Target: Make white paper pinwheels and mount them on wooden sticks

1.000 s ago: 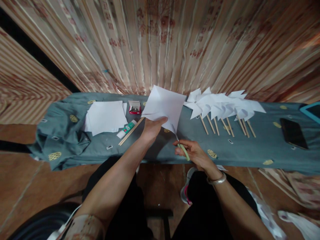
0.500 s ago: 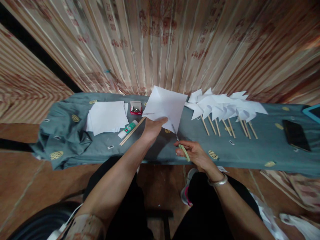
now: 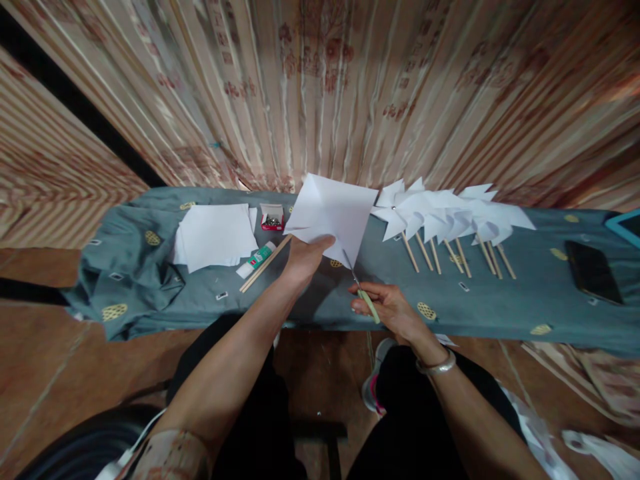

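Backing draped table (image 3: 500, 300): curtain (image 3: 310, 120), probably.

one head-worn view, looking forward and down over the wearer's own legs (image 3: 425, 417) at the desk (image 3: 325, 303), near enough that both hands (image 3: 305, 257) sit mid-frame. curtain (image 3: 315, 93) fills the upper part; floor (image 3: 320, 367) shows toward the bottom.
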A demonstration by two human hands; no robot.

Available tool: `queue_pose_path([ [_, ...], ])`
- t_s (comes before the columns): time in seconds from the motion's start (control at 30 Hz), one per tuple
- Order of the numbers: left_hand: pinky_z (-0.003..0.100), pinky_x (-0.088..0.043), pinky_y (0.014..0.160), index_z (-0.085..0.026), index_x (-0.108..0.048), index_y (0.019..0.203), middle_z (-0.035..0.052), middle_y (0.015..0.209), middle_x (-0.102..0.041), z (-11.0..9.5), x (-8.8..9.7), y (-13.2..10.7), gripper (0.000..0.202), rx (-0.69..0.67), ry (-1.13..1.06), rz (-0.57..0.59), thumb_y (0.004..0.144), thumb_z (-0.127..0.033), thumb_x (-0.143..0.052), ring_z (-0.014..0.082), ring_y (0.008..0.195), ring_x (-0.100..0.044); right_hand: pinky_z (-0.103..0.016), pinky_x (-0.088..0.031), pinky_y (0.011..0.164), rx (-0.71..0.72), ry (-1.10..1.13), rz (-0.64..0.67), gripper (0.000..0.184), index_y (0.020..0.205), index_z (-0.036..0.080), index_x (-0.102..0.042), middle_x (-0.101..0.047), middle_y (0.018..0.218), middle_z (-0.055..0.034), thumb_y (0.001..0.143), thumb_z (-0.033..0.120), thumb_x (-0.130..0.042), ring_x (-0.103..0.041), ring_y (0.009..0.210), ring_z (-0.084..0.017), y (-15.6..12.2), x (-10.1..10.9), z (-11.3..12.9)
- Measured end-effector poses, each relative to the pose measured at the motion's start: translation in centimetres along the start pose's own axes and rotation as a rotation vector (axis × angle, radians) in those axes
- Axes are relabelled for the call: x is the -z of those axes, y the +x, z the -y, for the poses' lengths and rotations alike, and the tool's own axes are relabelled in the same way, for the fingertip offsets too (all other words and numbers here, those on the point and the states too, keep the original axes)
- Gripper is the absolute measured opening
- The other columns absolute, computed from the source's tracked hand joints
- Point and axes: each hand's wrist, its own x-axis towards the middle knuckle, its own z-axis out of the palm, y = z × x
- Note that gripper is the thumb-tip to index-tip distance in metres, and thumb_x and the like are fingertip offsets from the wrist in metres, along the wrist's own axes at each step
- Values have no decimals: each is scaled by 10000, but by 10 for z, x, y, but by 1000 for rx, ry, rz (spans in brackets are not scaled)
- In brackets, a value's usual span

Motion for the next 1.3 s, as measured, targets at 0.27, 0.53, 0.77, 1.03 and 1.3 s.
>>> queue_pose_path([
  [0.27, 375, -521, 875, -165, -680, 918, 38, 829, -738, 2, -1, -2, 365, -17, 13, 27, 559, -140, -740, 234, 859, -695, -254, -431, 555, 3, -30, -7, 551, 941, 165, -731, -604, 644, 17, 568, 559, -830, -543, 589, -117, 0, 1, 1],
  [0.53, 339, -526, 831, -169, -663, 934, 27, 840, -733, 6, -1, -6, 380, -17, 53, 17, 563, -140, -739, 206, 806, -676, -246, -410, 543, 74, -107, -5, 540, 980, 163, -740, -590, 636, 18, 628, 568, -795, -525, 582, -114, 2, 2, -2],
  [0.77, 369, -521, 865, -185, -665, 982, 43, 876, -744, 2, -1, -8, 431, 5, 45, 27, 560, -156, -748, 237, 865, -690, -249, -412, 546, 33, -24, -13, 541, 926, 157, -734, -573, 616, 27, 574, 558, -825, -522, 570, -107, 3, -1, 0],
  [1.03, 379, -521, 867, -163, -677, 986, 50, 871, -745, 3, 1, -7, 427, 25, 56, 6, 568, -179, -759, 242, 884, -690, -252, -430, 549, 44, 1, -20, 511, 896, 167, -732, -597, 598, 24, 570, 547, -832, -531, 563, -110, 7, -1, -3],
  [1.3, 349, -520, 854, -187, -674, 966, 51, 930, -738, 3, 2, -6, 369, 2, 80, 40, 603, -185, -741, 229, 889, -681, -239, -390, 525, 67, -38, 2, 505, 945, 160, -740, -591, 626, 22, 611, 531, -817, -512, 565, -107, 8, 1, -7],
])
